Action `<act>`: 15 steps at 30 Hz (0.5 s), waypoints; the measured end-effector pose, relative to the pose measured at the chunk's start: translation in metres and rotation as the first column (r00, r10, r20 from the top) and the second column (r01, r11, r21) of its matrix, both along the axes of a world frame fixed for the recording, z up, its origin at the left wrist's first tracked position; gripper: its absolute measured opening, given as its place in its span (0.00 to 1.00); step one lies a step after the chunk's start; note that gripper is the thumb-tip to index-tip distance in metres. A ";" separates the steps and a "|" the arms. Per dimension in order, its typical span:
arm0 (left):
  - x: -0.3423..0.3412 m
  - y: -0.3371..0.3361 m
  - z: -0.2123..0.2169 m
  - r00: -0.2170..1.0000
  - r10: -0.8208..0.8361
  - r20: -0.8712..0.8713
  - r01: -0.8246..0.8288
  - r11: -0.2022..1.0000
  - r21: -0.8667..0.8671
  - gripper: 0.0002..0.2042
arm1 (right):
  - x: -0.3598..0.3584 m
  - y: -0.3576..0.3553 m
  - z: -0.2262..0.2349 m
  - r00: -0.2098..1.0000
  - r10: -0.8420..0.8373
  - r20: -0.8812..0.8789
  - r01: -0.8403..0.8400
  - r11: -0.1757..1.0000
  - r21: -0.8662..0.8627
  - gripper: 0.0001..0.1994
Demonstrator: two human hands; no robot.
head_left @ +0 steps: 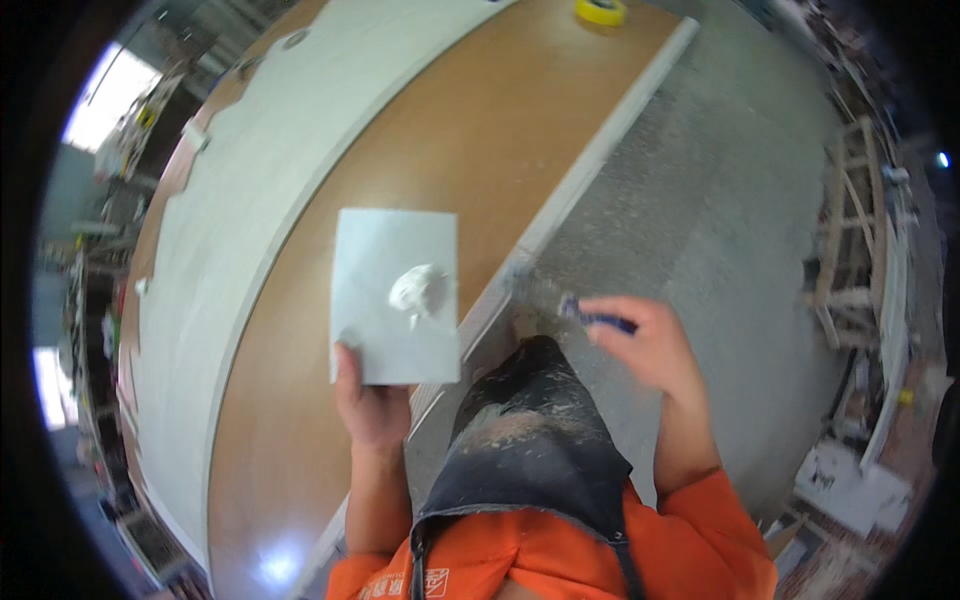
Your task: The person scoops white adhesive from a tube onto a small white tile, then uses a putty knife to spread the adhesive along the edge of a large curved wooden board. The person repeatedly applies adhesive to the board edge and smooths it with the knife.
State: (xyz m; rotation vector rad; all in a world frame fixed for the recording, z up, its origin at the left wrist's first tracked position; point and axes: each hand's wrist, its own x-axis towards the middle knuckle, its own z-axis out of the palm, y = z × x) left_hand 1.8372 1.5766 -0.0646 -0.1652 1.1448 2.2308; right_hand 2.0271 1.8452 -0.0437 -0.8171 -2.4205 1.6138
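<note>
My left hand [372,405] grips the near edge of a flat white square board [385,270], held level over a brown wooden panel [440,150]. A lump of white putty [417,291] sits on the board's right half. My right hand [645,343] is closed on a putty knife with a blue handle [598,318]; its blade [535,283] is blurred and lies close to the panel's white-painted edge [590,165]. A dark, dust-smeared apron [530,440] over orange sleeves fills the lower middle.
A long white board [240,220] lies along the far left side of the brown panel. A yellow tape roll [600,11] rests at the panel's far end. Grey speckled floor [720,230] lies to the right, with wooden frames [850,230] and clutter at its edge.
</note>
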 end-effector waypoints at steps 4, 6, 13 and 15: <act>-0.002 0.002 -0.004 0.999 0.041 -0.005 -0.041 0.999 -0.014 0.31 | -0.006 0.048 -0.051 0.861 -0.508 -0.032 0.405 0.722 -0.561 0.22; -0.003 0.008 -0.001 1.000 0.014 -0.018 -0.015 1.000 -0.019 0.32 | -0.019 0.065 -0.082 0.714 -0.697 -0.070 0.442 0.525 -0.727 0.24; -0.010 0.006 -0.004 1.000 0.020 -0.015 -0.022 0.989 -0.144 0.32 | -0.070 0.096 -0.148 0.514 -0.857 -0.038 0.503 0.337 -0.796 0.20; -0.011 0.009 -0.003 0.999 0.027 -0.028 -0.032 0.983 -0.182 0.33 | -0.075 0.100 -0.160 0.507 -0.861 -0.041 0.537 0.353 -0.766 0.21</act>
